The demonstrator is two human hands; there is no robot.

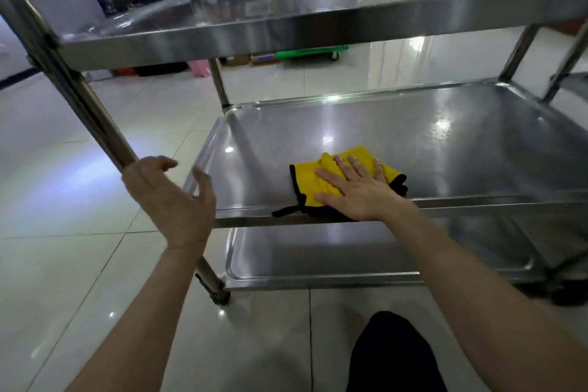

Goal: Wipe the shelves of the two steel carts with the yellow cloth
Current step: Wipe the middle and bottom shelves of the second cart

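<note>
A steel cart with three shelves fills the view. The yellow cloth [310, 183], edged in black, lies near the front rim of the middle shelf [429, 143]. My right hand [359, 189] presses flat on the cloth with straight, spread fingers. My left hand [173, 197] hovers beside the cart's front left post [95, 118], fingers loosely spread, holding nothing. The top shelf [286, 25] runs overhead and the bottom shelf [318, 251] shows below the rim.
Part of a second steel cart [572, 83] shows at the right edge. A green dolly [313, 51], boxes and a pink bag sit on the glossy tiled floor beyond. My dark-clothed knee [391, 356] is at the bottom.
</note>
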